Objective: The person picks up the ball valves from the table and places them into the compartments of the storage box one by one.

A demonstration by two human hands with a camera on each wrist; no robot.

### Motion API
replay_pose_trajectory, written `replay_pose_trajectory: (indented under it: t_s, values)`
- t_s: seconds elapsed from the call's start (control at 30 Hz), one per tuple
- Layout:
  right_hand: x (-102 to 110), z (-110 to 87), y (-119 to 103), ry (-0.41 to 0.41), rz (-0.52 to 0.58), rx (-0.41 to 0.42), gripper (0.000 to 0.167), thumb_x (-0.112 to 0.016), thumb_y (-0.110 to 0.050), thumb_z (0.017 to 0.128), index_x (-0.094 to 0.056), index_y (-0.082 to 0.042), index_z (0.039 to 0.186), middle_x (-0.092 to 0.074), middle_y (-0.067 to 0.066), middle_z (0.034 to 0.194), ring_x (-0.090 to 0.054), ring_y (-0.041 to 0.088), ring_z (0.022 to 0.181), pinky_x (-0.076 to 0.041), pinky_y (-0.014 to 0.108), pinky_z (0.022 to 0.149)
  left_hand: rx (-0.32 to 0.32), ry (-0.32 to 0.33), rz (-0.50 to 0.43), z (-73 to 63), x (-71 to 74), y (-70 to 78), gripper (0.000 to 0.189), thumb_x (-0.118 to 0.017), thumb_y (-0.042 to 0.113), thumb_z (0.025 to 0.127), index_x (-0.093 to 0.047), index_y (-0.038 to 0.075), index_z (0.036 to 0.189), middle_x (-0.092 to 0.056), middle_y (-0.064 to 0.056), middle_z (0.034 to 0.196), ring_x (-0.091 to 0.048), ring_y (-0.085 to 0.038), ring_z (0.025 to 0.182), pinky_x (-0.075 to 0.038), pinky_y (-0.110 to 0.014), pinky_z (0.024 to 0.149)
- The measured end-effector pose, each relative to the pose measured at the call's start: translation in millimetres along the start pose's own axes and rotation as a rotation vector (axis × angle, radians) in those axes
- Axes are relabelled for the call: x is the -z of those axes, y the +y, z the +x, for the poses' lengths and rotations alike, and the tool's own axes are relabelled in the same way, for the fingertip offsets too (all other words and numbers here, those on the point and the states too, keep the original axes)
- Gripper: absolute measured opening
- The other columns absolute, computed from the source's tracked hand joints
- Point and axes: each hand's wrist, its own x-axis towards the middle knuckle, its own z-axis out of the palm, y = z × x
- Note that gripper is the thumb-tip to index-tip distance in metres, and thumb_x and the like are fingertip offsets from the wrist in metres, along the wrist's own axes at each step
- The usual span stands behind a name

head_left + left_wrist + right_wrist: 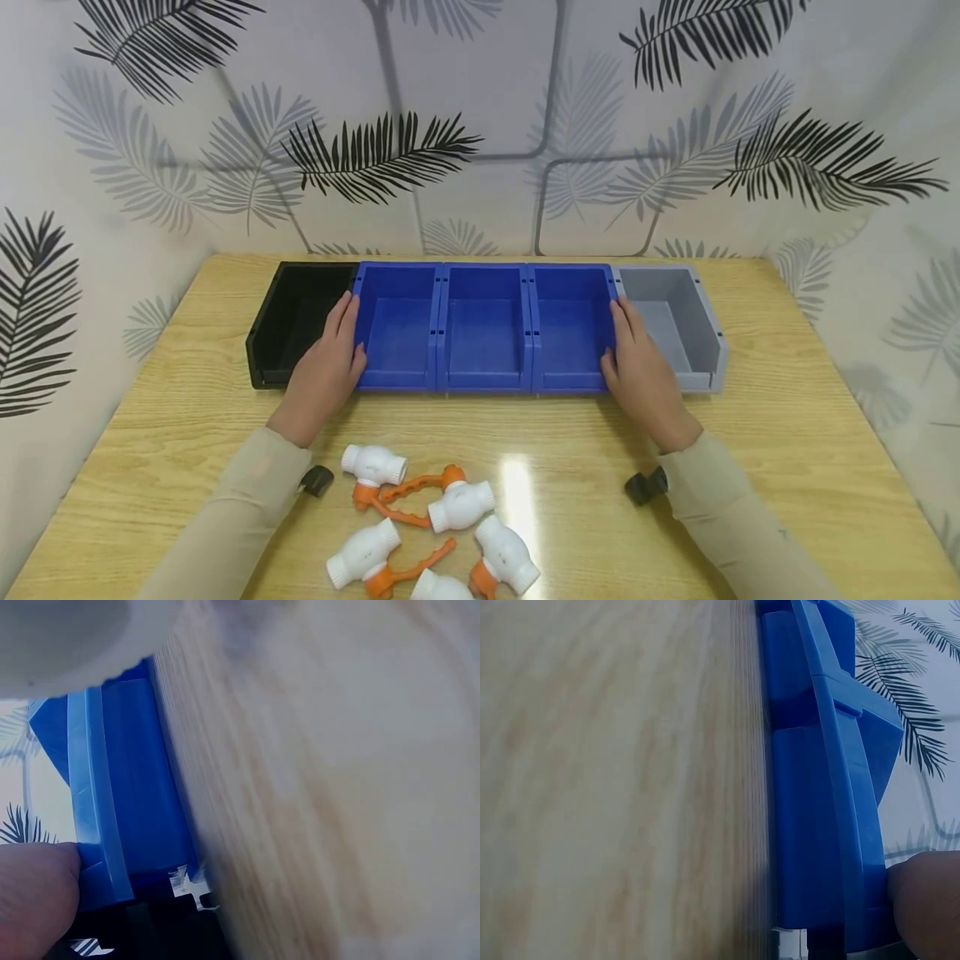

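Pinching boxy blue bins [484, 333], apparently at outer edges, left hand [322, 367] and right hand [647, 375] have woodgrain tabletop [577, 454] in front.

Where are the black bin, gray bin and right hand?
Black bin [302, 323]: head view, on its bare inside.
Gray bin [663, 322]: head view, on its inside floor.
Right hand [649, 380]: head view, on the back of the hand.

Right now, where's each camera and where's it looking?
Head: worn there, facing forward and down at storage bins; left hand, right hand, sleeves show.
Left wrist: worn there, facing tabletop and blue bins; left hand partly shows.
Right wrist: worn there, facing tabletop and blue bins; right hand partly shows.
Wrist views share tabletop, blue bins.
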Motion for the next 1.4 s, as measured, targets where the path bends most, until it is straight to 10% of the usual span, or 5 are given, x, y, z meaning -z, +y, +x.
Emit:
replay_pose_trajectory:
  t_s: [0.97, 1.4]
  values:
    - [-4.8, 14.2, 3.0, 0.017, -0.012, -0.005, 0.064, -0.055, -0.003, 0.084, -0.028, 0.006, 0.141, -0.028, 0.023, 0.144, -0.056, 0.04, 0.099, -0.047, 0.045, 0.059, 0.014, -0.019, 0.002, 12.9, -4.6, -6.2, 0.069, -0.052, 0.012, 0.092, -0.013, 0.004, 0.148, -0.015, -0.013, 0.153, -0.057, -0.023, 0.067, -0.048, -0.034, 0.054]
    - [-6.3, 13.1, 4.4, 0.002, 0.005, -0.002, 0.065, -0.055, -0.004, 0.085, -0.025, 0.005, 0.142, -0.025, 0.023, 0.146, -0.052, 0.041, 0.108, -0.048, 0.047, 0.064, -0.033, -0.018, 0.033, 13.2, -3.3, -11.4, 0.069, -0.053, 0.017, 0.092, -0.014, 0.004, 0.148, -0.018, -0.014, 0.151, -0.046, -0.015, 0.048, -0.037, -0.026, 0.042]
